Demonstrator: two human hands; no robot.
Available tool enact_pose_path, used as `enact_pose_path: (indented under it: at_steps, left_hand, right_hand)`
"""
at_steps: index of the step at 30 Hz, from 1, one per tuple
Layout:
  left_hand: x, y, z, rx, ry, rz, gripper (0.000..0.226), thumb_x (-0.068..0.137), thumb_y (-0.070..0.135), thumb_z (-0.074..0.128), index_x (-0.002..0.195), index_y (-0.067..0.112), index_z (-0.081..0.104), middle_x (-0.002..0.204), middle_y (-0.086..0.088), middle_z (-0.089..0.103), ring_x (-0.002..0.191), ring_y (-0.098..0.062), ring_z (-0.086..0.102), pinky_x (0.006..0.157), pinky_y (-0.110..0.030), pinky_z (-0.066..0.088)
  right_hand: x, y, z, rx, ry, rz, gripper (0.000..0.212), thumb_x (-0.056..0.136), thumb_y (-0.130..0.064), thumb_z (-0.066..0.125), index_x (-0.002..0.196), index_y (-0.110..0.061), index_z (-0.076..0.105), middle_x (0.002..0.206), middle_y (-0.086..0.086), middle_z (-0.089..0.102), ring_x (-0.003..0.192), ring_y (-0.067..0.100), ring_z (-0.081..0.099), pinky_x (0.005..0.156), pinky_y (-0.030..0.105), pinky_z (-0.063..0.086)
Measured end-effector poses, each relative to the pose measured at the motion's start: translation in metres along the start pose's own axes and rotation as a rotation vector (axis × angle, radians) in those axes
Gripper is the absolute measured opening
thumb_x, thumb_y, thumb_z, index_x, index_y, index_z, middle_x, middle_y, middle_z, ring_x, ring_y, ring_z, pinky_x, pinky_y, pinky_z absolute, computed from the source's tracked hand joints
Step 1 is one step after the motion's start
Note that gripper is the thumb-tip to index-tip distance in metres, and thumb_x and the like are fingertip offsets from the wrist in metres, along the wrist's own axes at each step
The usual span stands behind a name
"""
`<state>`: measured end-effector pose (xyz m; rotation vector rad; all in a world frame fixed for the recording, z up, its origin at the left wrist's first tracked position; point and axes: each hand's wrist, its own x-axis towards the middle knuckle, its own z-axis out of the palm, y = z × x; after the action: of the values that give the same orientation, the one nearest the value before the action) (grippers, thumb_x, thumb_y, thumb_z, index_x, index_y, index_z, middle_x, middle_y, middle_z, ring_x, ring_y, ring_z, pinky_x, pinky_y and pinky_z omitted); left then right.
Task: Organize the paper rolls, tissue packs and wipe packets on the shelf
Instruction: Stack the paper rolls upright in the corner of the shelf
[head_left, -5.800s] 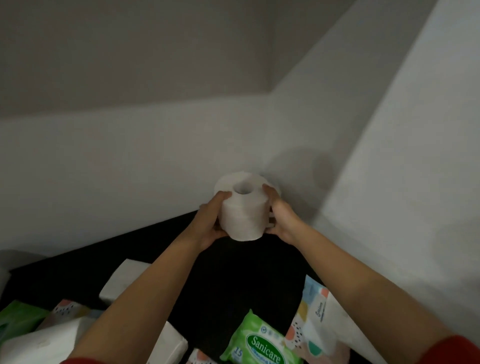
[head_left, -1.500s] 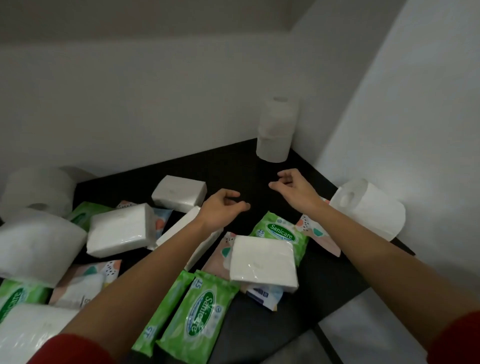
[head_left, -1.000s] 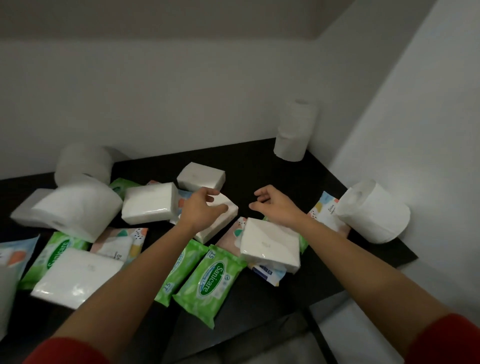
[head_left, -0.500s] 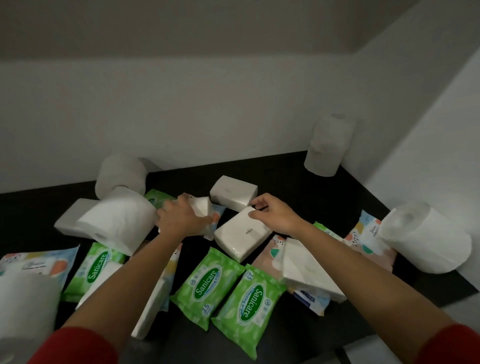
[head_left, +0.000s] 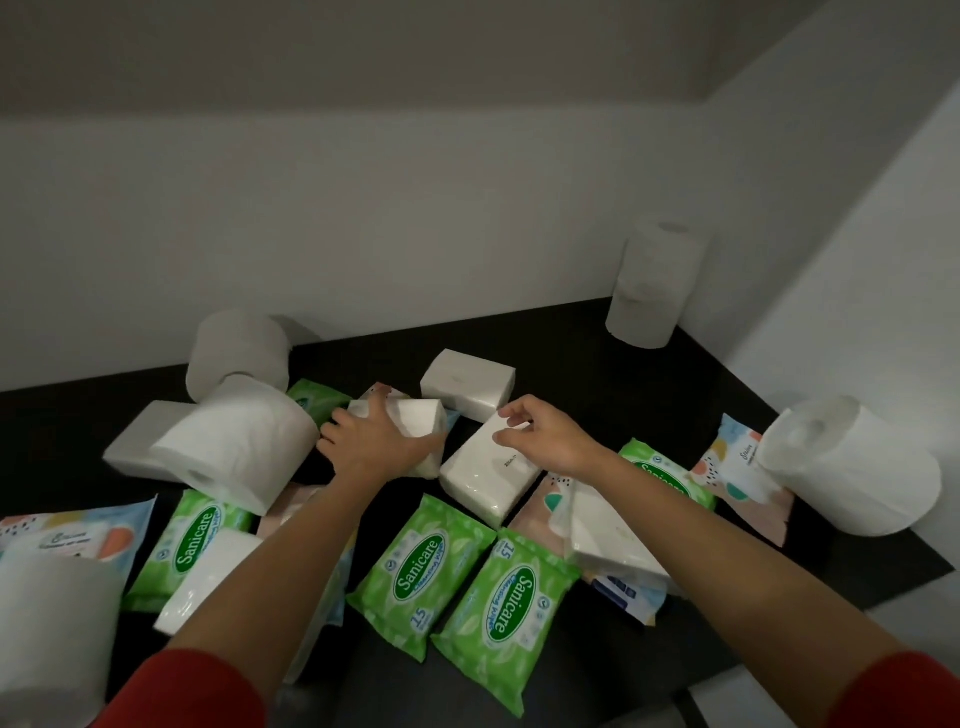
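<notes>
On the black shelf (head_left: 582, 353) my left hand (head_left: 371, 444) grips a white tissue pack (head_left: 418, 426), tilted up off the pile. My right hand (head_left: 540, 441) hovers with loosely curled fingers over another white tissue pack (head_left: 488, 475) and holds nothing. A third white pack (head_left: 467, 384) lies just behind. Two paper rolls stand stacked (head_left: 654, 283) in the back right corner. More rolls lie on their sides at the left (head_left: 239, 447) and at the right (head_left: 852, 467). Green Sanicare wipe packets (head_left: 421, 566) lie in front.
White walls close the shelf at the back and right. Patterned pastel wipe packets (head_left: 737, 478) lie beside the right roll and at the far left (head_left: 78, 535). Another roll (head_left: 239, 348) stands at the back left. The shelf's front edge runs near my forearms.
My left hand has closed round the white tissue pack and tipped it up. My right hand has lifted slightly off the middle pack. The camera moved a little closer.
</notes>
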<state>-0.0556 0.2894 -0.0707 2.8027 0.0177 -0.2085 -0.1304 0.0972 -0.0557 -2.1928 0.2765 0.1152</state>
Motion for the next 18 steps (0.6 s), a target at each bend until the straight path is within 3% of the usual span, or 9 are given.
enact_pose_path:
  at_steps: [5, 11, 15, 18]
  left_hand:
    - [-0.003, 0.007, 0.003, -0.017, -0.002, 0.060, 0.095, 0.066, 0.073, 0.061, 0.142, 0.030, 0.023, 0.137, -0.025, 0.030, 0.127, -0.042, 0.030, 0.106, -0.048, 0.023]
    - [-0.018, 0.004, 0.009, 0.199, 0.040, 0.226, 0.097, 0.064, 0.074, 0.061, 0.142, 0.031, 0.022, 0.144, -0.021, 0.024, 0.132, -0.041, 0.026, 0.105, -0.050, 0.023]
    - [-0.021, 0.005, 0.009, 0.227, 0.024, 0.231, 0.097, 0.068, 0.077, 0.056, 0.144, 0.030, 0.019, 0.149, -0.019, 0.018, 0.137, -0.039, 0.019, 0.106, -0.052, 0.021]
    - [-0.020, 0.002, 0.005, 0.180, 0.040, 0.237, 0.092, 0.070, 0.077, 0.053, 0.143, 0.031, 0.025, 0.149, -0.017, 0.025, 0.135, -0.037, 0.023, 0.106, -0.051, 0.022]
  right_hand:
    - [-0.001, -0.003, 0.003, 0.030, -0.021, 0.010, 0.042, 0.090, -0.027, 0.062, 0.128, -0.017, 0.049, 0.124, 0.001, 0.050, 0.103, 0.015, 0.055, 0.071, 0.021, 0.048]
    - [0.003, -0.005, 0.013, 0.005, -0.030, 0.007, 0.041, 0.087, -0.029, 0.065, 0.124, -0.018, 0.051, 0.122, 0.000, 0.051, 0.108, 0.017, 0.054, 0.089, 0.035, 0.051]
    - [0.004, -0.011, 0.020, -0.013, -0.040, -0.013, 0.043, 0.087, -0.028, 0.065, 0.126, -0.016, 0.051, 0.117, -0.002, 0.050, 0.111, 0.017, 0.054, 0.089, 0.031, 0.046]
    - [0.007, -0.017, 0.024, -0.024, -0.044, -0.026, 0.043, 0.086, -0.028, 0.066, 0.125, -0.015, 0.052, 0.120, -0.001, 0.052, 0.110, 0.017, 0.055, 0.087, 0.028, 0.045]
